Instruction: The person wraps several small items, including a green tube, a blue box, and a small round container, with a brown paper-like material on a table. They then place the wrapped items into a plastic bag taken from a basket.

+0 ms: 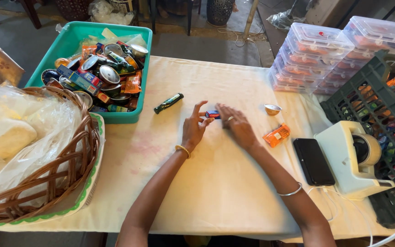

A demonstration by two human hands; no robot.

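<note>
Cream cloth covers your table [216, 183], with grey floor and dark furniture legs behind it; the small blue and red box [212, 114] near the table's middle serves as landmark.

Hidden or unclear:
- Box: largely covered by your fingers, only its top face shows.
- Lidded clear tubs [318, 50], far right of the box: contents show only as orange blurs.
- Dark green crate [366, 105], right of the box: cut off by the frame edge, its goods seen through the slats.
- Wicker basket [46, 174], left of the box: filled with clear plastic bags, pale contents hard to make out.

Packages:
- Teal bin [140, 73], upper left of the box: heaped with round silver tins, blue boxes and orange sachets.
- Dark green tube [168, 103], just left of the box, lying slanted.
- Small gold cup [272, 109], right of the box.
- Orange packet [276, 135], right and a little nearer you.
- Black phone [313, 161] and cream tape dispenser [355, 158], further right and nearer you.

Hands:
- Your left hand [194, 127]: fingers spread, fingertips touching the box's left end, not closed around it.
- Your right hand [236, 123]: flat and open, fingers just beside the box's right end; whether they touch it cannot be told.
</note>
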